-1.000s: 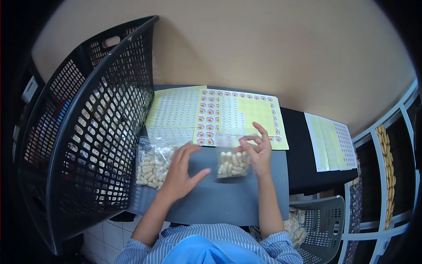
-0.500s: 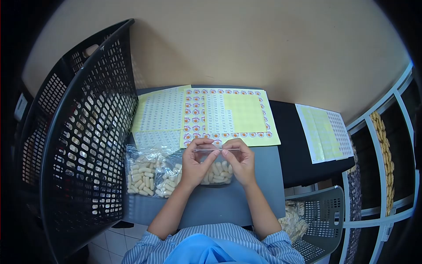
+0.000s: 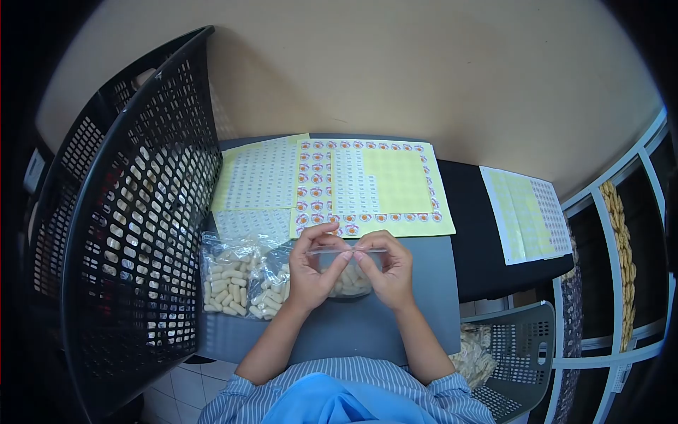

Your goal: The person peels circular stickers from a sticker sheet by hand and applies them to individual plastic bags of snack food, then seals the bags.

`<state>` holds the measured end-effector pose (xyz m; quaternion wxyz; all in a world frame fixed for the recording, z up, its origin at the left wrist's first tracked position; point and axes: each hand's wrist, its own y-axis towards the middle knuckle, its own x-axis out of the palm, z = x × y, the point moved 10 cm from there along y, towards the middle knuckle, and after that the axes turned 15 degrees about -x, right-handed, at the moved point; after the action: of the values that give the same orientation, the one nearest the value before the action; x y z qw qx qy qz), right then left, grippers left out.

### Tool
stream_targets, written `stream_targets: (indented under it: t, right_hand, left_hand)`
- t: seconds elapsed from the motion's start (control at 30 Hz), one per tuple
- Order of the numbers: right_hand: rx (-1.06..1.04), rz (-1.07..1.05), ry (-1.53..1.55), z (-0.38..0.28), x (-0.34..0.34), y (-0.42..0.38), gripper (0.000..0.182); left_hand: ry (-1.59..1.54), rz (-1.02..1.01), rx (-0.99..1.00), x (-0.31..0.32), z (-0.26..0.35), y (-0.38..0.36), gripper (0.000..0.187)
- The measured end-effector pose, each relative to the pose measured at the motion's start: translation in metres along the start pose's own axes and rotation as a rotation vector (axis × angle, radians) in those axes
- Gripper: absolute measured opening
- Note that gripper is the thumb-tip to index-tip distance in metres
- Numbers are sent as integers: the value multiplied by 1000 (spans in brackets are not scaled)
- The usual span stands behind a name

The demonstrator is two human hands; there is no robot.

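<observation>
A clear plastic bag (image 3: 346, 285) of pale, finger-shaped pieces is between my hands on the grey table (image 3: 409, 332). My left hand (image 3: 315, 272) pinches the left part of its top edge between thumb and fingers. From the other side, my right hand (image 3: 387, 272) grips the same edge, the two thumbs close together near the middle. Two more filled clear bags, a left one (image 3: 226, 286) and a right one (image 3: 272, 293), lie beside my left wrist. Just beyond my fingers are sticker sheets (image 3: 402, 180) with yellow backing and round orange labels.
A tall black perforated basket (image 3: 141, 212) filled with bags stands at the left. More label sheets (image 3: 526, 215) lie on a black surface (image 3: 466, 212). Lower right is a grey basket (image 3: 522, 346) with bagged goods; a metal rack (image 3: 600, 279) stands beyond it.
Both hands have come slightly toward my body with the bag's top edge. My left index finger has lifted and spread a little. The other bags and sheets have stayed put.
</observation>
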<state>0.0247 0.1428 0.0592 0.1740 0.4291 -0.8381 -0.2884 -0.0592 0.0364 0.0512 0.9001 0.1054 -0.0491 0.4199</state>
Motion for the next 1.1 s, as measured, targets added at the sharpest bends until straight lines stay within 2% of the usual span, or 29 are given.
stream_targets:
  t: [0.63,0.77,0.87,0.93,1.1]
  right_hand:
    - [-36,-51,-117,-6,-4,6,8]
    - [-36,-70,-122,-11,-8,9,8]
    - [-9,-67,-128,-10,-11,9,7]
    - [2,-77,-159,-9,-14,10,8]
    - [3,-85,-156,-8,-16,12,8]
  left_hand:
    - [57,27,34,-4,0,-1,59]
    - [29,-3,44,-2,3,-2,57]
    - [28,-20,7,-2,1,-1,55]
    - [-86,-49,-61,-2,-4,1,57]
    - [-50,-110,-115,-2,-10,4,59]
